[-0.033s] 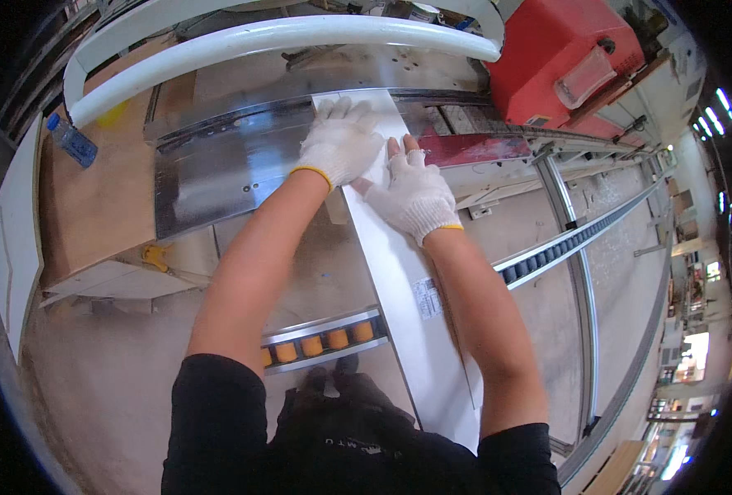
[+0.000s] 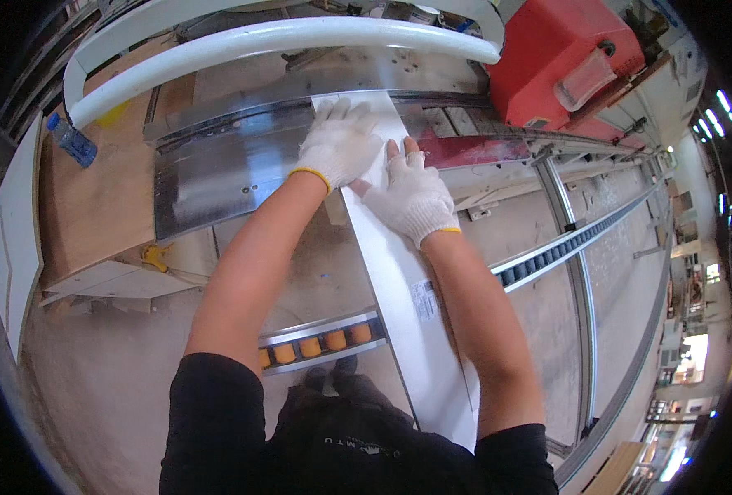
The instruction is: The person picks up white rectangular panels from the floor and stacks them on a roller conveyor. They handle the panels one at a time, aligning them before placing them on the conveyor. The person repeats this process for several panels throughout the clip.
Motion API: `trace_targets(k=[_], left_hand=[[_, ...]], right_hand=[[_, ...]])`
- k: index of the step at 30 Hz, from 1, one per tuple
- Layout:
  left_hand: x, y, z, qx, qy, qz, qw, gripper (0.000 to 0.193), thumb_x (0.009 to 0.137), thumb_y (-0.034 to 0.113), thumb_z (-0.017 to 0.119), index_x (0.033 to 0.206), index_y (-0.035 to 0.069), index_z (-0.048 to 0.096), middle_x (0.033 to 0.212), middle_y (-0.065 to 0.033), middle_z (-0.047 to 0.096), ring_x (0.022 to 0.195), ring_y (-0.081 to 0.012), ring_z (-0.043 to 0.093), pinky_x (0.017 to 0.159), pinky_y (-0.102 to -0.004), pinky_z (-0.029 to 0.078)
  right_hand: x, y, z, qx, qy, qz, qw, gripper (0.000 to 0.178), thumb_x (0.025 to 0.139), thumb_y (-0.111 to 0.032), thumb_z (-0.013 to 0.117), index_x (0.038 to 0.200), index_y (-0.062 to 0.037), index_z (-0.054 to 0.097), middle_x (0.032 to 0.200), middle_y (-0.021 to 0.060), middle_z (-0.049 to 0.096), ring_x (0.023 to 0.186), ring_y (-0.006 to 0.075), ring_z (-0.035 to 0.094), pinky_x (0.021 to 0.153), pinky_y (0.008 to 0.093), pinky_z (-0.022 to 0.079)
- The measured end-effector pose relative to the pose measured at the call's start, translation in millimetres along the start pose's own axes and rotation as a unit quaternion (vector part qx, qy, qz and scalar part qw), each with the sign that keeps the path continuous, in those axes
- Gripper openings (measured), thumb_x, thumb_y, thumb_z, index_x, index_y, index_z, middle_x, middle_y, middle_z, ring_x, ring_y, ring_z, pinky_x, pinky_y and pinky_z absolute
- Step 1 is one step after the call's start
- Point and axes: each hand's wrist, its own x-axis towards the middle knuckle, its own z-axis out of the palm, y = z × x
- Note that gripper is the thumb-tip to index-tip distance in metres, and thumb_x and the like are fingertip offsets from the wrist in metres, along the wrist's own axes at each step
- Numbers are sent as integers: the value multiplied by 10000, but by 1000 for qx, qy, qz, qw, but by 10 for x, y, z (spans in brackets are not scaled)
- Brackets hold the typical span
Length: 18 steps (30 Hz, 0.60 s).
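Left hand [image 2: 338, 144] flat, right hand [image 2: 414, 194] spread, neither gripping, both on the white board [image 2: 399, 272] from upper centre to lower centre; white bar [image 2: 300, 33] across the top, red machine [image 2: 539, 70] upper right, blue-capped bottle [image 2: 75, 144] upper left

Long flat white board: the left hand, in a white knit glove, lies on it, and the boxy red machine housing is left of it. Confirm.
Wrong side: the head view shows the boxy red machine housing right of the long flat white board, on which the left hand does lie.
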Motion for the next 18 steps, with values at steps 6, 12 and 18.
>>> trace_targets(k=[6,12,18], left_hand=[[44,-64,43,16,3,7,1000,524,1091,361,443,1545,161,611,1737,-108,456,1629,-366,353,1370,-481,201],[44,-91,19,-24,31,22,999,453,1072,271,472,1431,115,699,1654,-128,551,1581,-348,435,1343,-470,270],[124,-99,-86,20,-6,50,999,447,1055,211,452,1373,83,738,1538,-182,648,1479,-369,559,1274,-490,386]], right_hand=[[-38,-15,-17,17,1,11,1000,1104,958,-792,572,1736,-50,321,1802,266,243,1500,499,513,1230,498,449],[-28,-51,-46,1,-6,12,1000,1104,970,-788,549,1752,-58,275,1809,264,227,1505,504,508,1246,487,430],[-197,-246,-178,-48,-52,51,996,1170,936,-838,563,1770,-87,233,1833,219,193,1614,532,316,1260,646,348]])
